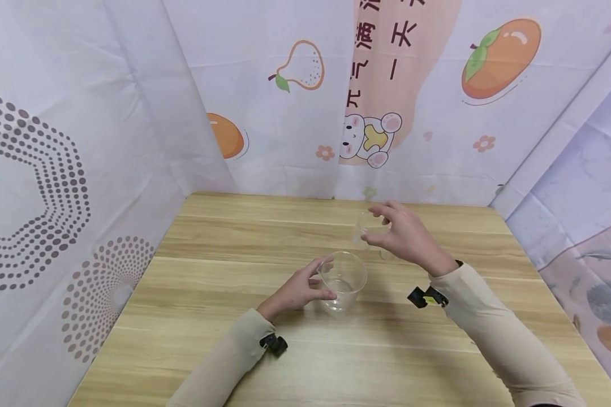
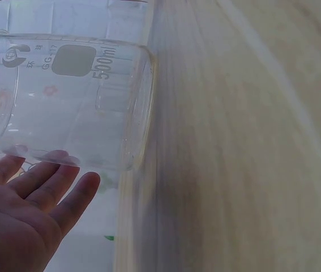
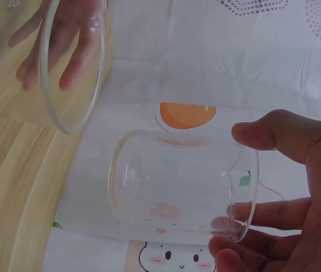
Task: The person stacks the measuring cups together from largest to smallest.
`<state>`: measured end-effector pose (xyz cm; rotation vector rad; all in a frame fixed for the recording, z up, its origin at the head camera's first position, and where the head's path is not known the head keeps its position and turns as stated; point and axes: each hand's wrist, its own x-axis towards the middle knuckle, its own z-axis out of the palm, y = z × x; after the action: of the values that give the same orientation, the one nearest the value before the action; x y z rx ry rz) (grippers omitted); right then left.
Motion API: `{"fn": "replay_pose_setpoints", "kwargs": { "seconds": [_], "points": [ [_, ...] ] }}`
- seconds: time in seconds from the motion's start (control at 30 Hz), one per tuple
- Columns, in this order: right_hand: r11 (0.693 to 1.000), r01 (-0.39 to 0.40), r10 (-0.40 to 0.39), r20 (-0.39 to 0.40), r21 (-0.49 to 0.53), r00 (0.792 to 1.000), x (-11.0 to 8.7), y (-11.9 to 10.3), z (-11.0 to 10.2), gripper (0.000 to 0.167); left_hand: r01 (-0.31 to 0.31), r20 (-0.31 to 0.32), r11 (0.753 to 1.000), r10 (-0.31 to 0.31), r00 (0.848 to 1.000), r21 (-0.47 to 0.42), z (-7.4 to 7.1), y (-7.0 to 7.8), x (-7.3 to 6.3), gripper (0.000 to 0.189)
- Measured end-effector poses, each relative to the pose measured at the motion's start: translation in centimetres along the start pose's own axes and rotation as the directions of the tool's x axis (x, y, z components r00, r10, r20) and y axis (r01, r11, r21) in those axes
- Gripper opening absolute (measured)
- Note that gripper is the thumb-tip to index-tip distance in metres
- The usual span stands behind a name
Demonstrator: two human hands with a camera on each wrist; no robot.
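A large clear glass beaker marked 500ml (image 2: 101,68) stands upright on the wooden table. My left hand (image 1: 297,288) holds it from the left, thumb on the near side and fingers on the far side. Up and to the right of it, my right hand (image 1: 404,234) pinches a smaller clear glass beaker (image 3: 177,181) near its rim. In the right wrist view, thumb and fingers lie on opposite sides of that rim, and the small beaker is off the table. Nothing shows inside either beaker.
A faint round glassy outline (image 1: 387,254) shows under my right hand; what it is, I cannot tell. The wood-grain table (image 1: 224,339) ends at a printed cloth (image 1: 285,141) behind, with more cloth at both sides. Each wrist wears a black camera strap.
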<state>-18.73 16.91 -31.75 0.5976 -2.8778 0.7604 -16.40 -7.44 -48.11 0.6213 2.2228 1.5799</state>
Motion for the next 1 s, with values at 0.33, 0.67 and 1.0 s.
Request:
{"fn": "replay_pose_setpoints", "kwargs": {
  "seconds": [0.33, 0.67, 1.0],
  "points": [
    [1.000, 0.017, -0.017, 0.027, 0.005, 0.999, -0.3, -0.7, 0.1, 0.059, -0.008, 0.005, 1.000, 0.008, 1.000, -0.008, 0.0, 0.1, 0.0, 0.084],
    [0.999, 0.043, -0.044, 0.040, 0.029, 0.998, -0.6, -1.3, 0.3, 0.056, -0.019, 0.020, 1.000, 0.019, 1.000, -0.015, 0.0, 0.0, 0.2, 0.086],
    [0.994, 0.097, -0.100, 0.046, 0.046, 0.994, -0.8, -1.6, 0.8, 0.055, -0.001, 0.024, 0.999, 0.002, 1.000, -0.037, -0.3, 1.7, -0.6, 0.085]
  ]
}}
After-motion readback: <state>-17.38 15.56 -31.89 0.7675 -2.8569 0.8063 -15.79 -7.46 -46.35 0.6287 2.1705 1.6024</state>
